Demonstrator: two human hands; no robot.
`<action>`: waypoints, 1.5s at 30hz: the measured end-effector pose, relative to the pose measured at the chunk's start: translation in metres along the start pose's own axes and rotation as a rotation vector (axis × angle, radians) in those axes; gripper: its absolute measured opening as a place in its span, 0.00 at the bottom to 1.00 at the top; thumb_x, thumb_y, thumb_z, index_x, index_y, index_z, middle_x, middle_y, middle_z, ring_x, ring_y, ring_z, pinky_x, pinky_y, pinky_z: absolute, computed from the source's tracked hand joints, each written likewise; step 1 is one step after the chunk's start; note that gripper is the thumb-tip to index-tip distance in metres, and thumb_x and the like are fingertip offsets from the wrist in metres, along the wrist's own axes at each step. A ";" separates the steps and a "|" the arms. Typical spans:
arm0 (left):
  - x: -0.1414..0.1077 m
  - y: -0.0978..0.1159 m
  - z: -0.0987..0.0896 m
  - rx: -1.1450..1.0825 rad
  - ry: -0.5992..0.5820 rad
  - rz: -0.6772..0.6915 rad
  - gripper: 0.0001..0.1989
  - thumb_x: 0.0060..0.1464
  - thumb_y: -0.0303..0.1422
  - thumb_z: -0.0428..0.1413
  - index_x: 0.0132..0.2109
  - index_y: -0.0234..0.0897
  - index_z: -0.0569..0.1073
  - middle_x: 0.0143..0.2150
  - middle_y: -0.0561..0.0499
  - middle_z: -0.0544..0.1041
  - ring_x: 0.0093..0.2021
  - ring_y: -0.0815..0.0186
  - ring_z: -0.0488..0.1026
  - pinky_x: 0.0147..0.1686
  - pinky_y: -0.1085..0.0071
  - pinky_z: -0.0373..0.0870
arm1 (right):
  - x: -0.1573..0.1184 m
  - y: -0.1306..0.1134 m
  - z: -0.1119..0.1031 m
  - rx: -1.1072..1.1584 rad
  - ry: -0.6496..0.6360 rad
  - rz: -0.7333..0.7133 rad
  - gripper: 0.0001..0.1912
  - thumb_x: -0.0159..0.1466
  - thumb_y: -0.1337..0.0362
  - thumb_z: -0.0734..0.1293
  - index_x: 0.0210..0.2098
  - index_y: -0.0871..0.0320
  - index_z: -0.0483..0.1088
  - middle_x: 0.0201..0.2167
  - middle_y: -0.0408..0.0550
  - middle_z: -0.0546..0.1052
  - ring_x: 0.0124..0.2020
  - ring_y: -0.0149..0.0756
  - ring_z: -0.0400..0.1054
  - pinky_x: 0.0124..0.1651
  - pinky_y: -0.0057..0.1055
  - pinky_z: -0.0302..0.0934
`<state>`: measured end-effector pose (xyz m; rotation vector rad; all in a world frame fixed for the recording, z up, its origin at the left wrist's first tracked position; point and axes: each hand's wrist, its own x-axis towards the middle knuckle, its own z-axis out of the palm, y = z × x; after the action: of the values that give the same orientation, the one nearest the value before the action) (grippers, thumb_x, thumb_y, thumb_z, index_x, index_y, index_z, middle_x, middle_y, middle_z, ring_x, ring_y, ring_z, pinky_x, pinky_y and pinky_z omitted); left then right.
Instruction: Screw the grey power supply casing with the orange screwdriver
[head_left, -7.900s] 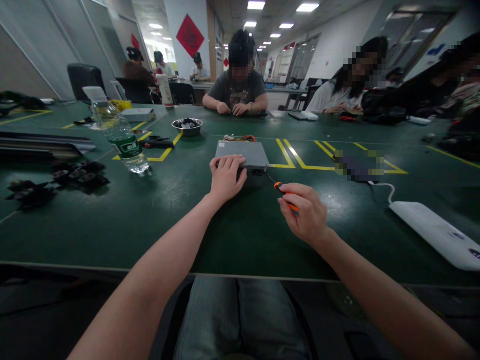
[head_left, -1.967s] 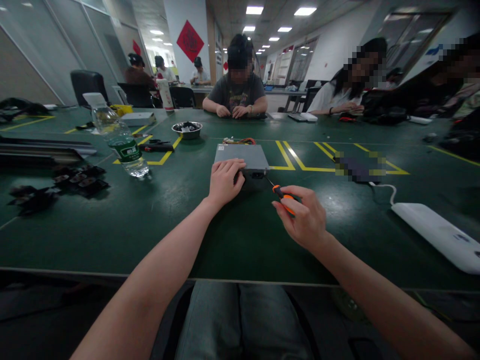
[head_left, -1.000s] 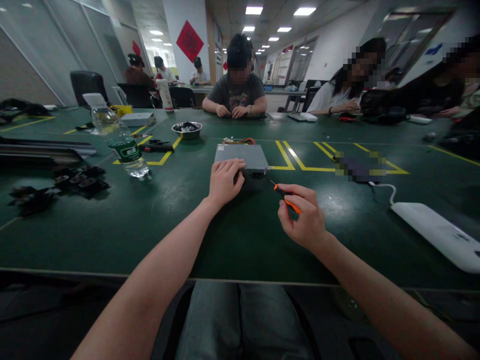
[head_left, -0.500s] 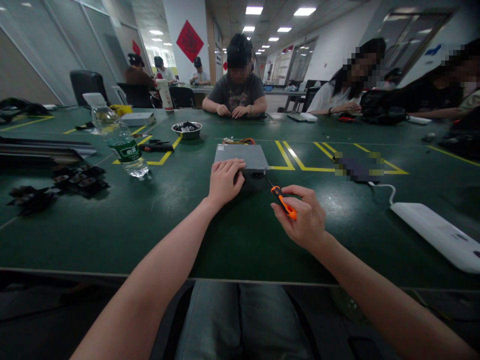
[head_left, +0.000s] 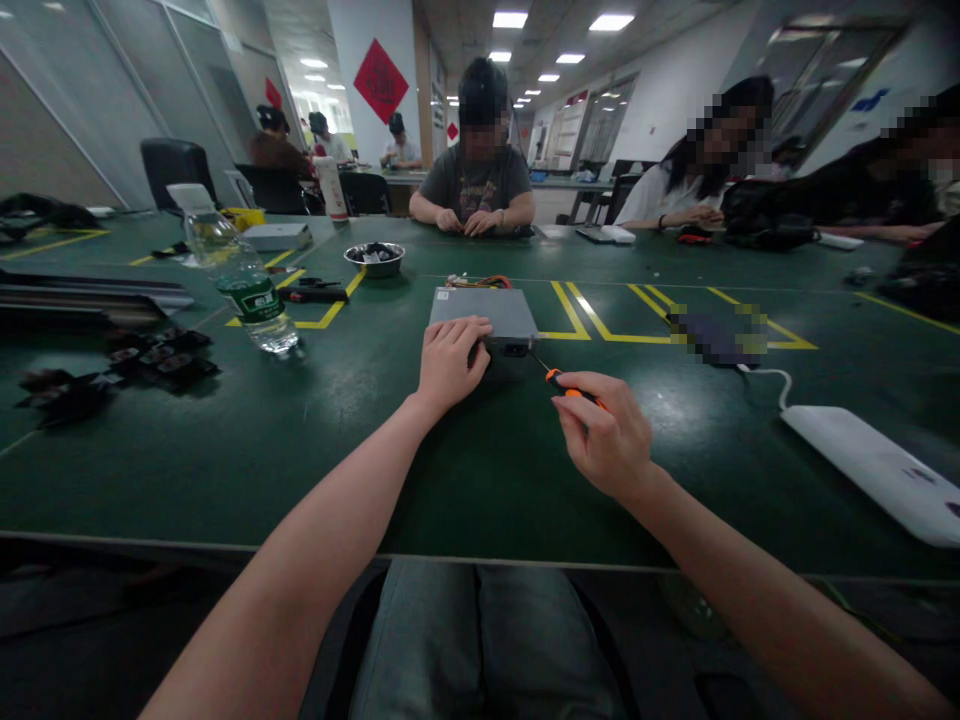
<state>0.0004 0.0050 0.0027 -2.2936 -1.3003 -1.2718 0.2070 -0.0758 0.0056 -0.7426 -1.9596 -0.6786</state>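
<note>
R hand [head_left: 609, 435] is closed, thumb & fingertips pinching the handle of an orange-and-black screwdriver [head_left: 553, 377]; L hand [head_left: 454, 360] has hold of the near L part of a flat grey metal box [head_left: 499, 305], fingers over the top, thumb down the front. Biggest thing: green table [head_left: 337, 480], marked w/ yellow tape [head_left: 637, 338]. Co-worker [head_left: 476, 185] in a dark T-shirt sits opp., both hands at the far edge. Grey box lies on the table approx. mid-view. White power bank [head_left: 862, 465] w/ cable, far R; water bottle [head_left: 255, 303] upright, L; steel bowl [head_left: 379, 267] w/ small dark bits, behind & L of the box. Smaller: coloured wires [head_left: 491, 282] at the box's back, black socket [head_left: 515, 351] on its front. Smallest: screwdriver tip, at the box's front R corner; too fine to tell if it's seated in anything.
</note>
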 end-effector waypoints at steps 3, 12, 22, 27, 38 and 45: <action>0.000 -0.001 0.001 -0.001 0.002 0.000 0.11 0.56 0.27 0.49 0.45 0.42 0.70 0.50 0.53 0.75 0.53 0.64 0.69 0.54 0.63 0.57 | 0.000 0.000 0.001 0.010 0.021 0.042 0.18 0.57 0.74 0.65 0.44 0.54 0.59 0.44 0.50 0.72 0.45 0.37 0.68 0.42 0.35 0.68; 0.000 0.000 0.000 -0.005 0.012 0.004 0.11 0.56 0.27 0.49 0.44 0.42 0.70 0.50 0.53 0.75 0.53 0.64 0.69 0.53 0.62 0.57 | 0.002 -0.001 0.000 0.016 0.046 0.014 0.20 0.56 0.74 0.65 0.45 0.53 0.59 0.44 0.50 0.72 0.45 0.37 0.68 0.42 0.35 0.68; 0.000 0.000 0.000 -0.015 0.008 0.003 0.11 0.56 0.28 0.49 0.45 0.43 0.70 0.50 0.53 0.75 0.53 0.63 0.69 0.53 0.61 0.57 | -0.001 0.000 0.000 -0.013 0.009 0.007 0.18 0.56 0.73 0.66 0.44 0.53 0.60 0.42 0.49 0.70 0.44 0.37 0.67 0.41 0.35 0.67; -0.001 -0.001 0.001 -0.017 0.022 0.010 0.11 0.56 0.27 0.49 0.44 0.43 0.70 0.50 0.53 0.75 0.53 0.64 0.69 0.53 0.62 0.57 | 0.001 -0.002 -0.002 -0.019 -0.004 0.010 0.17 0.56 0.70 0.67 0.43 0.52 0.61 0.45 0.50 0.70 0.46 0.39 0.67 0.41 0.35 0.68; -0.001 -0.001 0.001 -0.008 0.012 0.005 0.11 0.55 0.29 0.51 0.45 0.43 0.70 0.50 0.53 0.75 0.53 0.62 0.69 0.53 0.61 0.58 | 0.001 -0.002 -0.001 0.014 -0.018 -0.037 0.17 0.57 0.74 0.63 0.44 0.54 0.61 0.44 0.51 0.71 0.46 0.38 0.68 0.43 0.37 0.69; 0.000 -0.002 0.001 -0.001 0.019 0.012 0.10 0.56 0.30 0.50 0.45 0.43 0.70 0.50 0.53 0.75 0.53 0.63 0.69 0.53 0.62 0.58 | 0.002 -0.001 -0.003 0.020 0.003 -0.059 0.17 0.56 0.75 0.64 0.44 0.56 0.60 0.43 0.52 0.71 0.45 0.39 0.68 0.43 0.37 0.69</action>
<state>-0.0004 0.0065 0.0013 -2.2811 -1.2780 -1.2880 0.2073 -0.0777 0.0083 -0.6730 -1.9898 -0.6938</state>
